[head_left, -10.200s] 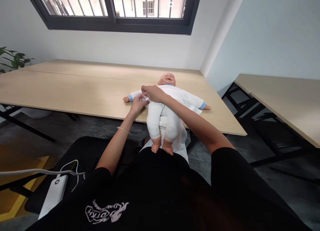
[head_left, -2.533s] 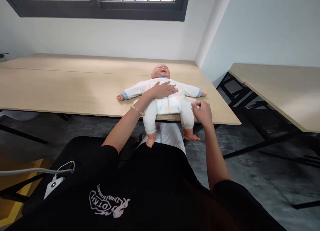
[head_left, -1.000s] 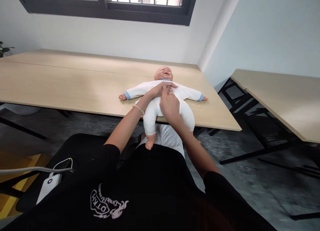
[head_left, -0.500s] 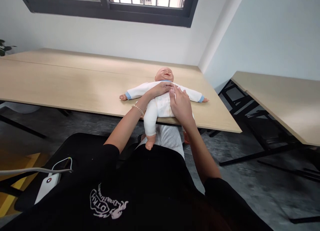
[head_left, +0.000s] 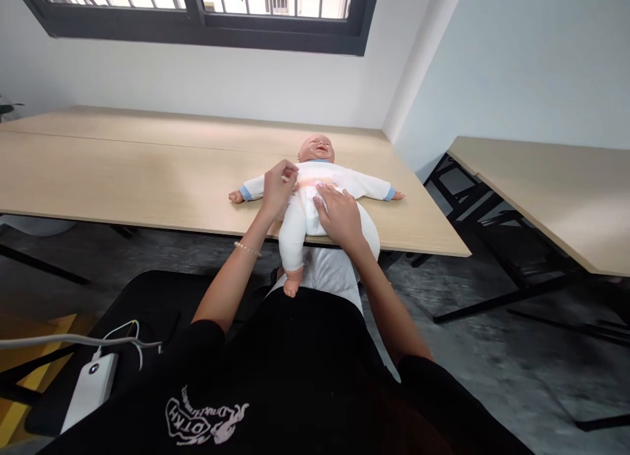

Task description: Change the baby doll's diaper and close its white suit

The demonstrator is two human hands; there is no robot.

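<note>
A baby doll (head_left: 315,149) in a white suit with blue cuffs lies on its back at the near edge of a long wooden table (head_left: 147,173), arms spread, legs hanging over the edge. My left hand (head_left: 278,184) is closed in a pinch on the suit fabric at the doll's left side near the chest. My right hand (head_left: 338,216) lies flat, fingers stretched out, on the doll's belly and hip. A white cloth (head_left: 335,274) hangs below the doll between its legs.
A second wooden table (head_left: 541,192) stands at the right, with a gap of grey floor between. A white power bank (head_left: 88,392) with a cable sits at my lower left on a black seat. A dark-framed window runs along the wall above.
My left hand has left the doll's chest and now pinches the suit at its side. My right hand has slid down from the chest to the belly.
</note>
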